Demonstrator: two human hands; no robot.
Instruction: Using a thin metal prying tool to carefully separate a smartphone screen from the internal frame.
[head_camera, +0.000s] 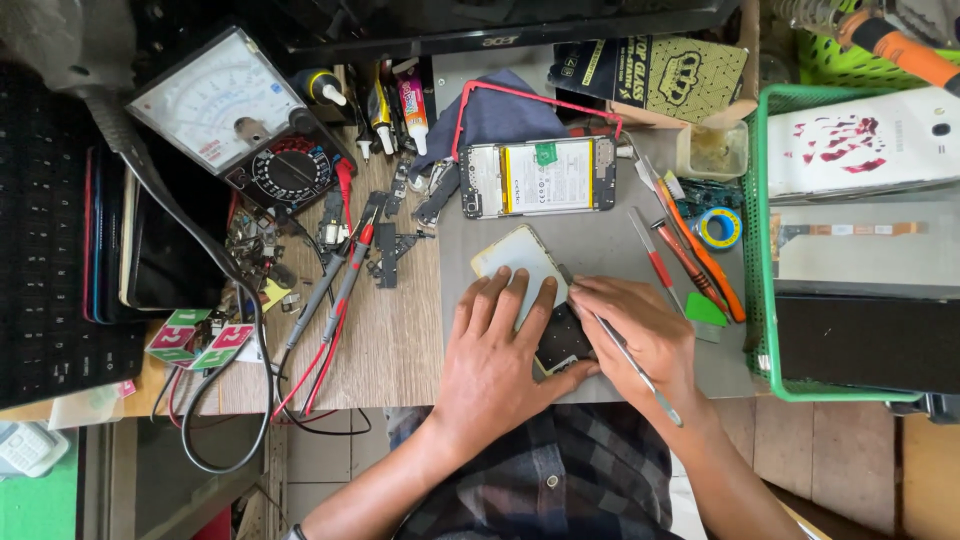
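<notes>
In the head view, at lower centre of the frame, the left hand (497, 362) lies flat with its fingers spread apart, pressing down on a pale rectangular phone panel with a dark underside (530, 290) that rests on the grey work mat (600, 245). Just to the right, the right hand (640, 335) has its fingers pinched together on a thin metal pry tool (630, 362), whose tip meets the panel's right edge near the thumb of the other hand. Above them, at upper centre, an opened smartphone with a white battery exposed (538, 177) lies apart from the hands. A slip of the tool looks the likeliest trouble: too much force at the seam could crack the panel or drive the tip toward the left thumb beside it. Room is tight to the right, where red and orange-handled screwdrivers (690, 255) and a green wire basket (765, 250) crowd the mat's edge; to the left lie red and black probe leads (345, 270) and an analogue multimeter (235, 120). The mat's near edge sits close to the wrists.
</notes>
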